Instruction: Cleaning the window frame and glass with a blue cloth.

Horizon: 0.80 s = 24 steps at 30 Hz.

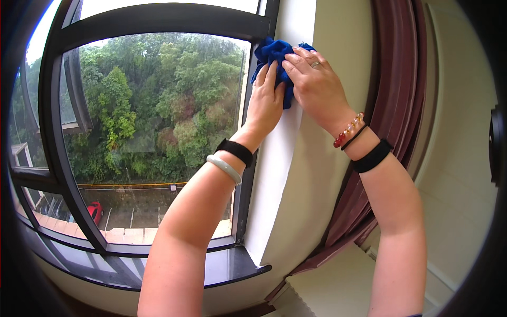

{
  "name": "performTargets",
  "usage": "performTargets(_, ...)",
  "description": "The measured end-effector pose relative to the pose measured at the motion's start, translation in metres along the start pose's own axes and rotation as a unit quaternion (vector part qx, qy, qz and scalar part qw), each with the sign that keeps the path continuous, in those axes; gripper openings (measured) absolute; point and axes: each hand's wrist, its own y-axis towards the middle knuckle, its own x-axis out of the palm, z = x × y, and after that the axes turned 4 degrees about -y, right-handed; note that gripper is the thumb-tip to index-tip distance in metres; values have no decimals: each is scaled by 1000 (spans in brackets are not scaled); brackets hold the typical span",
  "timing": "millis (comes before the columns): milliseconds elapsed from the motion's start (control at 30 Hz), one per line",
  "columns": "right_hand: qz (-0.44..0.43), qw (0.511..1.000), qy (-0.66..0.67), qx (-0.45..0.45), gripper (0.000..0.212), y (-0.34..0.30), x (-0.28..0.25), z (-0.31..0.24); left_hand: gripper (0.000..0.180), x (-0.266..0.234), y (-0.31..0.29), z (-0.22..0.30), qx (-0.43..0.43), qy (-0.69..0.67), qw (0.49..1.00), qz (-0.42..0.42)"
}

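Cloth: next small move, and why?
I'd probably slide the cloth slightly down along the frame: left hand and right hand are both on it near the frame's upper right corner, and the frame runs on below.

Cream wall (311,164) is clear around mid-frame, easy pass. Maroon curtain (396,90) blocks further right, dark window frame (158,20) upper left.

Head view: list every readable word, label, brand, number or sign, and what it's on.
None readable.
Blue cloth, curtain: no lettering visible.
Small pale patch on the yellow rail outside: too small to tell if it carries text.
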Motion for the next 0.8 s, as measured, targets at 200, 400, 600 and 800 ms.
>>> performTargets(200,0,999,44,-1,29,-17,-4,-20,49,1,-33,-5,10,34,999,12)
performTargets(400,-26,995,94,0,31,-47,-11,-50,50,3,-80,-8,-13,45,999,17)
performTargets(600,-67,991,118,-3,36,-76,-19,-81,55,0,-123,-12,-30,66,997,8)
performTargets(800,-111,985,133,-11,34,-105,-29,-111,47,-4,-168,-14,-57,47,997,-1)
